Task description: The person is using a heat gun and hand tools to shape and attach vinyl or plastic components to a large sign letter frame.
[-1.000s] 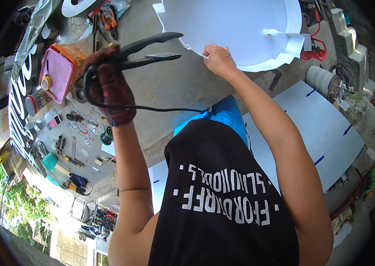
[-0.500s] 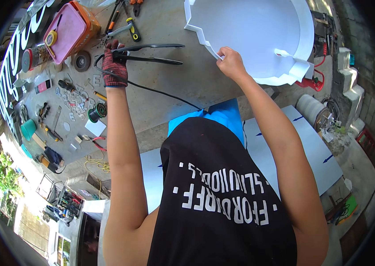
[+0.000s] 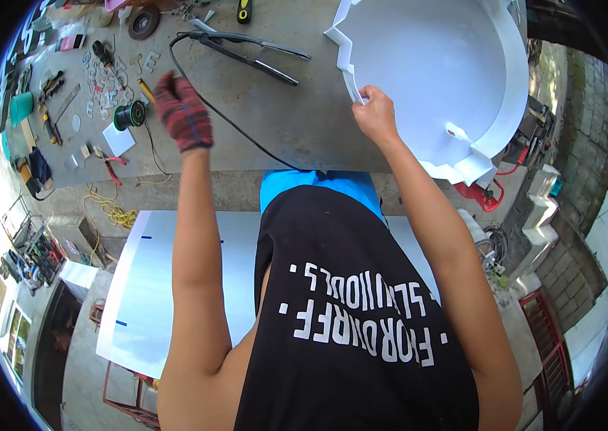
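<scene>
On the table lies a black flat iron point(image 3: 235, 52), its two long plates spread apart and its cord point(image 3: 239, 133) looping down toward me. My left hand point(image 3: 184, 113), in a red and black glove, is lifted left of the cord, apart from the flat iron. Nothing shows in its fingers, which look loosely stretched and slightly blurred. With bare fingers my right hand point(image 3: 376, 113) pinches the zigzag left end of a white strip point(image 3: 350, 77). This strip stands up as a wall around a large rounded white panel point(image 3: 433, 65).
Left of my gloved hand lie a wire spool point(image 3: 129, 115), red-handled pliers point(image 3: 114, 169), a screwdriver point(image 3: 103, 54), small cut-out letters point(image 3: 106, 90) and a grinding disc point(image 3: 144, 23). A white sheet point(image 3: 153, 287) lies behind me. Yellow cord point(image 3: 113, 212) hangs below the table edge.
My left hand has let go of the flat iron, now resting on the table, and moved toward me. My right hand keeps its pinch on the white strip. The view has shifted.
</scene>
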The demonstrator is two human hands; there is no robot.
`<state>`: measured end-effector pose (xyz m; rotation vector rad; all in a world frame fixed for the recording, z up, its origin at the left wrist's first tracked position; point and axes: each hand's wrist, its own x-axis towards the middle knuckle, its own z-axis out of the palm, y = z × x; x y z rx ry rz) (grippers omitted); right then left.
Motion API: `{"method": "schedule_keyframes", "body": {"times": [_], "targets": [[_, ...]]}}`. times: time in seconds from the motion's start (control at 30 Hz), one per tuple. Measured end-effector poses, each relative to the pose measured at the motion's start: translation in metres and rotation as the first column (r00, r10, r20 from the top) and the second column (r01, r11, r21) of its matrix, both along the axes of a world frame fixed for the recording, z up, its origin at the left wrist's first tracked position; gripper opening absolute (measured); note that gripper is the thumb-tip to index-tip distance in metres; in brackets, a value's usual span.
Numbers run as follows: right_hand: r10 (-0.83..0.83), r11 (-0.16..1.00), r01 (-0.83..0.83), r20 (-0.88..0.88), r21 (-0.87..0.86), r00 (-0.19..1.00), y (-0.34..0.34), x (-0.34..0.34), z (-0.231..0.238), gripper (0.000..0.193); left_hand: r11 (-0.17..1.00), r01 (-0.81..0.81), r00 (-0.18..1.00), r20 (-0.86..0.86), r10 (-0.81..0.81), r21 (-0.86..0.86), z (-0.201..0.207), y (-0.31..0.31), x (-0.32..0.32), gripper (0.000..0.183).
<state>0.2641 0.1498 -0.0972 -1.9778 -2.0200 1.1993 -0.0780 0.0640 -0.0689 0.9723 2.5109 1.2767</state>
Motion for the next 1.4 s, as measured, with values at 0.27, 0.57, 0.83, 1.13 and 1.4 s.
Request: {"method": "schedule_keyframes", "body": {"times": [0.27, 0.57, 0.83, 1.13, 1.4], "targets": [[0.111, 0.989, -0.115, -0.047, -0.097, 0.993, 0.008, 0.002, -0.003, 0.025, 0.87, 0.427, 0.548, 0.836, -0.033, -0.245, -0.041, 0.024, 0.227, 0.096], [0.194, 0.979, -0.203, -0.284, -0.006, 0.939, 0.008, 0.034, -0.026, 0.027, 0.895, 0.436, 0.396, 0.912, -0.101, -0.09, -0.061, 0.038, 0.228, 0.095], [0.249, 0.965, -0.263, -0.296, -0.005, 0.922, 0.008, 0.034, -0.017, 0.024, 0.854, 0.511, 0.327, 0.941, -0.089, -0.097, -0.032, 0.04, 0.213, 0.103], [0.194, 0.977, -0.213, -0.307, -0.03, 0.932, 0.002, 0.038, -0.025, 0.03, 0.893, 0.401, 0.462, 0.887, -0.006, -0.203, -0.047, 0.037, 0.238, 0.105], [0.175, 0.969, -0.22, -0.306, -0.117, 0.936, 0.006, 0.044, -0.023, 0.048, 0.862, 0.429, 0.487, 0.872, 0.033, -0.272, -0.058, 0.044, 0.25, 0.078]]}}
